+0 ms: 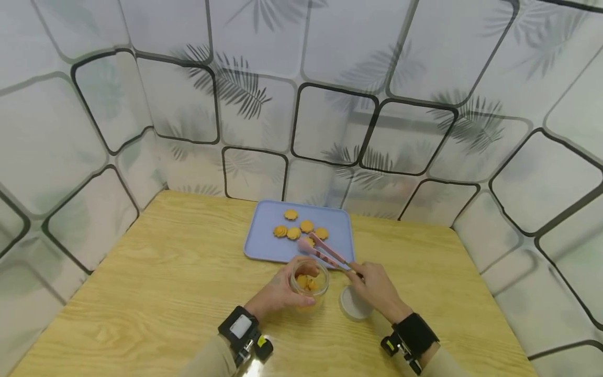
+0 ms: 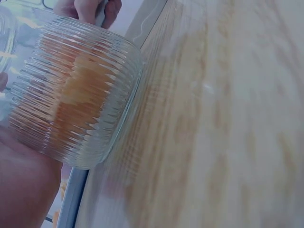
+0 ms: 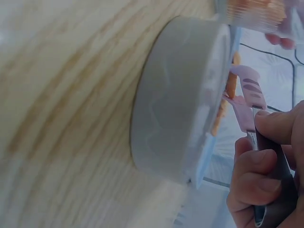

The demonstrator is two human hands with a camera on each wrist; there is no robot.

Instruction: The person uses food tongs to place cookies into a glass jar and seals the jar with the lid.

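My left hand [image 1: 285, 287] grips a ribbed glass jar [image 1: 316, 301] that has no lid on. Inside the jar lie several orange-yellow cookies [image 2: 83, 88]. With my right hand [image 1: 377, 287] I hold pink-tipped tongs [image 1: 327, 248] by their metal handles, fingers curled round them. The tips of the tongs are over a blue tray [image 1: 264, 251], at the nearest of several flower-shaped cookies [image 1: 293, 233]. In the right wrist view the pink tips [image 3: 249, 88] stand apart around or beside a cookie [image 3: 231, 83]; whether they touch it I cannot tell.
A round white lid [image 1: 355, 303] lies on the wooden table [image 1: 188, 262] below my right hand, just right of the jar. Patterned curtains [image 1: 254, 120] close off the back and both sides. Both wrists wear black straps with small cameras.
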